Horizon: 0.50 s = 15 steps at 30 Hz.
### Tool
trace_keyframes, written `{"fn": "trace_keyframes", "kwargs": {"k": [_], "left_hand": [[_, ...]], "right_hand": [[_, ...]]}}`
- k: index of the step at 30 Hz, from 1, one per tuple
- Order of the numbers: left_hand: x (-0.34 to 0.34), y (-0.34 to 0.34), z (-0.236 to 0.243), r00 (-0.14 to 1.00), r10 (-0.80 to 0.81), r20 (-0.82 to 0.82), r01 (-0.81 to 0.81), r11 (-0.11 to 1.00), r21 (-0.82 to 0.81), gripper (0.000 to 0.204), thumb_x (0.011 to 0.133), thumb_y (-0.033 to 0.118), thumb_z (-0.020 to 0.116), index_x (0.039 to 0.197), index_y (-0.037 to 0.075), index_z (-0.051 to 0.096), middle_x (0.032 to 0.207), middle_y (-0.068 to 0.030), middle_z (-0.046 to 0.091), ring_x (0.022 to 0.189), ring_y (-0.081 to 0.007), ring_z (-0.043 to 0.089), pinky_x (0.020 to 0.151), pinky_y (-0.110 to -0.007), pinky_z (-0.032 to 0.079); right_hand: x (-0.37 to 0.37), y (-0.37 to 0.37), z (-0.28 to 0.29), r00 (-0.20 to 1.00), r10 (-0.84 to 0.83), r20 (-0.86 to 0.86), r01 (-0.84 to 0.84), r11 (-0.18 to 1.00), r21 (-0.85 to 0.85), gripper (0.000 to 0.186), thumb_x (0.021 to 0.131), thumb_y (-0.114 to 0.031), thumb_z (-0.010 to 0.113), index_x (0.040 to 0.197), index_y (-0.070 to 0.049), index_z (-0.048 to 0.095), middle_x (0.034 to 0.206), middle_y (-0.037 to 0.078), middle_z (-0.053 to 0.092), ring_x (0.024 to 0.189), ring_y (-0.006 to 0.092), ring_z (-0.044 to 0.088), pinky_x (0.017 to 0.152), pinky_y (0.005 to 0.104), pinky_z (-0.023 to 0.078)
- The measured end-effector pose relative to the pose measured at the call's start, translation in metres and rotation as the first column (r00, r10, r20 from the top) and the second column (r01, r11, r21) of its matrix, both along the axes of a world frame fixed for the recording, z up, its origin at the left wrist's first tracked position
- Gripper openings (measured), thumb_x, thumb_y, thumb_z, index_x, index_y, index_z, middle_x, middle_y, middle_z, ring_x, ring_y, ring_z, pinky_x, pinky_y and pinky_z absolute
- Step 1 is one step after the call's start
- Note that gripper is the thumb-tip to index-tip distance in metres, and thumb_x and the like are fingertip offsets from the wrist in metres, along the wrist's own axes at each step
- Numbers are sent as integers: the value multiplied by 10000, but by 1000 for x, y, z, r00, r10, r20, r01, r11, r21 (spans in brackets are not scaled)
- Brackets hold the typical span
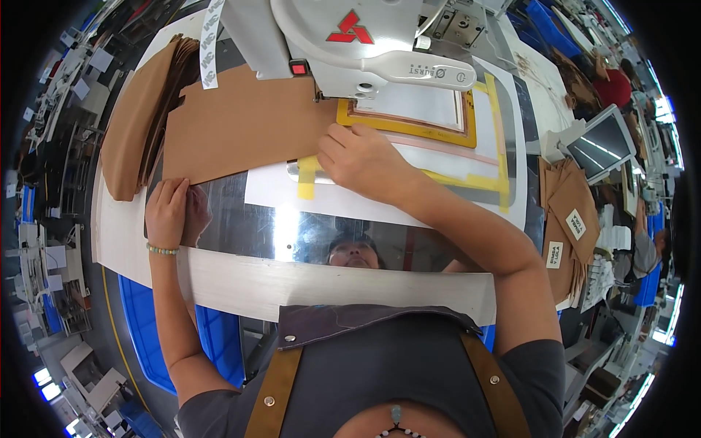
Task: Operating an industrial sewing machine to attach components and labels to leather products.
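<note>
A flat brown fabric panel [241,128] lies slantwise across the worktable, partly under the head of a white sewing machine [328,36]. My left hand [168,213] has its fingers closed on the panel's near left corner, and a mirrored hand shows in the shiny plate beside it. At the panel's right end, my right hand [361,162] is curled down with fingers bent on the fabric, against the corner of a yellow frame [467,131]. The right fingertips are partly hidden. Under that hand sits a strip of yellow tape [306,186] on a white sheet.
A folded stack of brown fabric pieces [135,131] stands at the left. More brown pieces with white labels [558,252] hang at the right, below a tilted screen [600,144]. Blue bins [219,343] sit under the table's near edge. Other people work at the far right.
</note>
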<state>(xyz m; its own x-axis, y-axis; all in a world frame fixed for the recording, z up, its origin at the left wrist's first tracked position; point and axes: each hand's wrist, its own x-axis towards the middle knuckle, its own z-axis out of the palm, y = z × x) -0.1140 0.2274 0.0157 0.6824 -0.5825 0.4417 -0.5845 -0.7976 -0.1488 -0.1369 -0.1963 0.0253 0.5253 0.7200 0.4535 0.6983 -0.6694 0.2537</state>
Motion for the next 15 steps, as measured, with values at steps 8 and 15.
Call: {"fn": "trace_keyframes", "kwargs": {"k": [8, 15], "left_hand": [[68, -108, 6, 921, -385, 54, 385, 923, 15, 362, 840, 36, 688, 1200, 18, 725, 1074, -89, 697, 990, -264, 685, 833, -382, 575], [92, -205, 0, 765, -639, 72, 637, 769, 53, 378, 830, 64, 699, 1204, 11, 712, 1099, -88, 678, 1033, -248, 667, 878, -371, 564]], "right_hand": [[-37, -108, 12, 982, -181, -49, 175, 978, -112, 104, 778, -117, 698, 869, -70, 680, 952, 53, 638, 990, 222, 645, 794, 334, 535], [-77, -202, 18, 941, -336, 30, 335, 920, -202, 80, 752, -68, 700, 826, -77, 672, 926, 42, 613, 964, 198, 634, 755, 310, 521]]}}
